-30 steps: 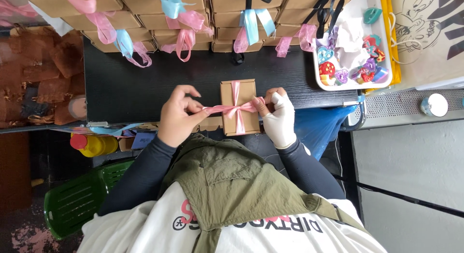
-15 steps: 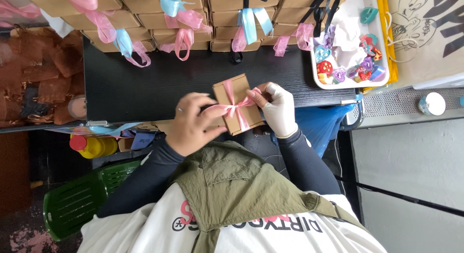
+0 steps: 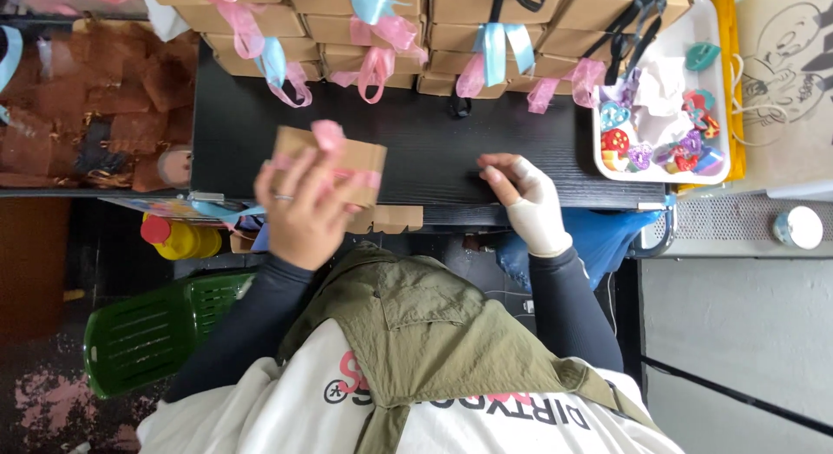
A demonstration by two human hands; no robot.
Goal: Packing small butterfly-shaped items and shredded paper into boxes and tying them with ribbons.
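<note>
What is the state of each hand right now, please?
Left hand: closed on the small brown box with pink ribbon, lifted above the black table.
Right hand: holds nothing, fingers loosely curled, resting on the table.

Brown cardboard box with pink ribbon (image 3: 334,163) in left hand (image 3: 299,211), ribboned brown boxes (image 3: 434,20) stacked behind

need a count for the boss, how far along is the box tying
Done: rows of ribboned boxes stacked along the back of the black table. In hand: the left hand lifts a kraft box with pink ribbon; the right hand rests empty on the table. Left: flat cardboard at the near edge looks unfolded.
</note>
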